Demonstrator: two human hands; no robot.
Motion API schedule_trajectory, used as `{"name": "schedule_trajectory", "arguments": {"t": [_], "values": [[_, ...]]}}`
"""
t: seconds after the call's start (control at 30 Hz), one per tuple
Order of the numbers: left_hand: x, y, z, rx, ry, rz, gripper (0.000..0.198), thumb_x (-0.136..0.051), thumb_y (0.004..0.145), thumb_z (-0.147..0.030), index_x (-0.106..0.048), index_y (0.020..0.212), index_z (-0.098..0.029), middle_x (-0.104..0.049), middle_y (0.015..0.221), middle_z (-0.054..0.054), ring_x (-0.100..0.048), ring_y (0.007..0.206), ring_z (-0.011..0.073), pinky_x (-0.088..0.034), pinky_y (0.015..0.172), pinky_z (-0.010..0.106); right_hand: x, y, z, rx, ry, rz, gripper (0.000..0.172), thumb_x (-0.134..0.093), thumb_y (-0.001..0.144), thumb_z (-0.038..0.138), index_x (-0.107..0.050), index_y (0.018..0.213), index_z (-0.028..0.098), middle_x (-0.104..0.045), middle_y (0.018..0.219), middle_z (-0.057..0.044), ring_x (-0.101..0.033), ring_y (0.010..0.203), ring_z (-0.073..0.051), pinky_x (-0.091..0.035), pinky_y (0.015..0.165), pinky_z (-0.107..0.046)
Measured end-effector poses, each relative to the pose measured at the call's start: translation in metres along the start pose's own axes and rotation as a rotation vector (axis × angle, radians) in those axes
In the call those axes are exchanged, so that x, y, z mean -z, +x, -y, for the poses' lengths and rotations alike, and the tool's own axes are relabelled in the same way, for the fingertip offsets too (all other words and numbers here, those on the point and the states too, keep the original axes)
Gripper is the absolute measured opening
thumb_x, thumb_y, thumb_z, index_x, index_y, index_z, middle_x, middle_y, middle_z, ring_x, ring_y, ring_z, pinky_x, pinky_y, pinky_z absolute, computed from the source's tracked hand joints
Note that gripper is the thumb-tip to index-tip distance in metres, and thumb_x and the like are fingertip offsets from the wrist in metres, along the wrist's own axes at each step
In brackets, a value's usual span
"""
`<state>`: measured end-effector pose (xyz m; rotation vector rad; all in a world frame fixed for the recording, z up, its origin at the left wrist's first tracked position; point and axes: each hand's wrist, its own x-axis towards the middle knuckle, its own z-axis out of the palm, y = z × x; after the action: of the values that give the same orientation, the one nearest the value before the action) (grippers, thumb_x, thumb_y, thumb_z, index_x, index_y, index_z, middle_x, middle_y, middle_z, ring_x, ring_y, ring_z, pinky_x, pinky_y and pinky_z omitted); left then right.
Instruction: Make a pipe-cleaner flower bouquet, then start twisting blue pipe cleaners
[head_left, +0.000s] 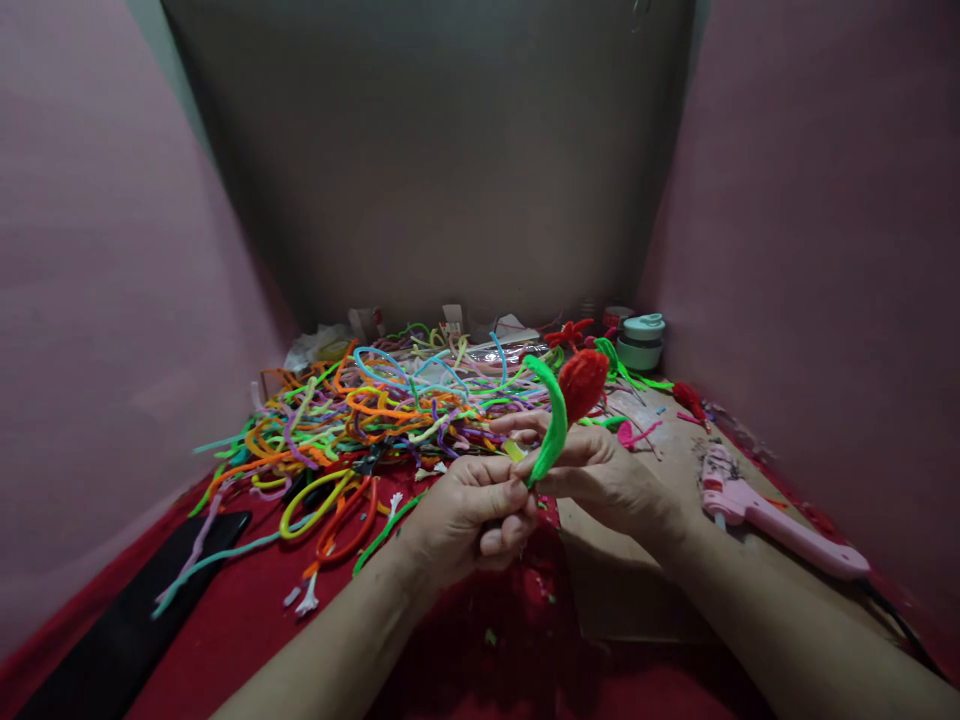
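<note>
The likeliest trouble, as I judge it, is the green pipe cleaner (556, 418) springing out of the pinch: it arches up in a stiff curve from between the two hands, and a bent wire like that pushes back, so a slack thumb could let it flick loose and drop into the pile of pipe cleaners (375, 410) just beyond, where other green strands would make it hard to find. The red tuft (583, 383) sits right against the top of that curve and could be knocked askew or flattened if the fingers close too high. A cut wire end could also prick a fingertip. The glue gun (772, 515) lies on the cardboard (622, 590) near the right forearm, its cord trailing off to the right, and a careless sweep of that arm could drag it; I cannot tell whether it is hot. Both forearms come in from the bottom edge and meet in the middle, raised a little above the red cloth (247, 640). The left hand (469, 515) is clenched, thumb pressed on curled fingers, gripping the lower end of the green pipe cleaner. The right hand (600, 480) grasps the same strand just above, thumb on it and fingers spread behind; whether the tuft's stem runs through this grip is hidden
</note>
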<state>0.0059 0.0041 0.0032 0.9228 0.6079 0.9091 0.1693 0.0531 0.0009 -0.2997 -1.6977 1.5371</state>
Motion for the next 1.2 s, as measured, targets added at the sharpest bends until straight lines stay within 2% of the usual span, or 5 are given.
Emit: {"name": "schedule_trajectory", "arguments": {"t": [0.17, 0.3, 0.43, 0.9, 1.2], "values": [[-0.002, 0.001, -0.003, -0.022, 0.211, -0.100, 0.024, -0.060, 0.075, -0.035, -0.053, 0.064, -0.015, -0.045, 0.045, -0.005, -0.026, 0.030, 0.0023, -0.022, 0.031, 0.016, -0.008, 0.003, -0.005, -0.004, 0.129, -0.161, 0.006, -0.072, 0.068, 0.027, -0.074, 0.074, 0.029, -0.063, 0.105, -0.001, -0.057, 0.095, -0.019, -0.043, 0.086, -0.037], [-0.002, 0.002, 0.005, -0.479, 0.982, -0.445, 0.017, -0.050, 0.081, -0.028, -0.058, 0.073, -0.015, -0.057, 0.063, 0.002, -0.053, 0.055, 0.0115, -0.042, 0.053, 0.023, -0.016, 0.005, -0.013, 0.015, 0.170, -0.348, 0.012, -0.073, 0.066, 0.024, -0.073, 0.078, 0.027, -0.066, 0.095, -0.001, -0.057, 0.091, -0.018, -0.043, 0.085, -0.035], [0.006, 0.002, 0.014, -0.748, 1.422, -0.509, 0.015, -0.047, 0.083, -0.021, -0.060, 0.080, -0.016, -0.059, 0.070, 0.004, -0.056, 0.067, 0.0141, -0.041, 0.065, 0.026, -0.020, 0.005, -0.016, -0.045, 0.209, -0.424, 0.012, -0.075, 0.064, 0.025, -0.073, 0.076, 0.025, -0.068, 0.081, 0.001, -0.058, 0.087, -0.018, -0.041, 0.089, -0.038], [-0.015, -0.002, -0.008, -0.144, 0.416, -0.411, 0.023, -0.060, 0.074, -0.028, -0.051, 0.058, -0.014, -0.048, 0.046, -0.004, -0.036, 0.033, 0.0023, -0.022, 0.033, 0.013, -0.006, 0.006, -0.012, -0.021, 0.112, -0.289, 0.013, -0.076, 0.061, 0.022, -0.072, 0.072, 0.025, -0.067, 0.088, 0.000, -0.058, 0.087, -0.018, -0.043, 0.087, -0.037], [-0.003, -0.002, -0.006, 0.072, 0.034, 0.018, 0.018, -0.061, 0.074, -0.032, -0.058, 0.071, -0.014, -0.042, 0.043, -0.008, -0.021, 0.029, 0.0018, -0.023, 0.028, 0.015, -0.006, 0.002, -0.008, 0.001, 0.132, -0.176, 0.013, -0.072, 0.067, 0.020, -0.073, 0.079, 0.026, -0.068, 0.091, -0.001, -0.059, 0.083, -0.017, -0.046, 0.079, -0.034]]}}
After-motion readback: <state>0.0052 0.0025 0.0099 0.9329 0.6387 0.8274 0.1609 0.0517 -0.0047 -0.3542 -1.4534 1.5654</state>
